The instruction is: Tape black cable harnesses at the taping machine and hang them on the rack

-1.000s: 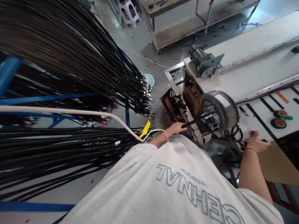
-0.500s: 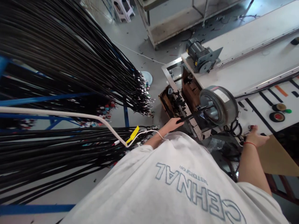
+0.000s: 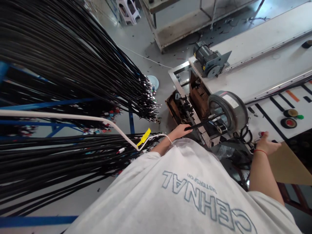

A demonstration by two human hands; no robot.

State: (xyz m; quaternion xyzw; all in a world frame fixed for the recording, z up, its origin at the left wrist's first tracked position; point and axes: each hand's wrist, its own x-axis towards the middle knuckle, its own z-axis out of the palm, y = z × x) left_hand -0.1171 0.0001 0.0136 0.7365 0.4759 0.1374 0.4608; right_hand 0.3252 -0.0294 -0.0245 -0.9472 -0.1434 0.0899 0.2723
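Note:
My left hand [image 3: 180,130] is closed around a black cable [image 3: 203,122] that runs into the round grey machine head [image 3: 227,109]. A white wire with a yellow tag [image 3: 144,136] loops over my left wrist. My right hand [image 3: 267,145], with a red string on the wrist, rests at the white bench's front edge by a small red button [image 3: 262,133]. Its thumb sticks out, and its other fingers are hidden.
Big bundles of black cables [image 3: 73,65] hang on a blue rack [image 3: 60,104] at left. The white bench [image 3: 255,78] carries a grey motor [image 3: 207,58] and tape rolls [image 3: 287,122]. A brown board [image 3: 287,165] leans at right. Grey floor and a metal frame lie beyond.
My view shifted slightly. Both hands stay where they were, the left on the black cable, the right at the bench edge.

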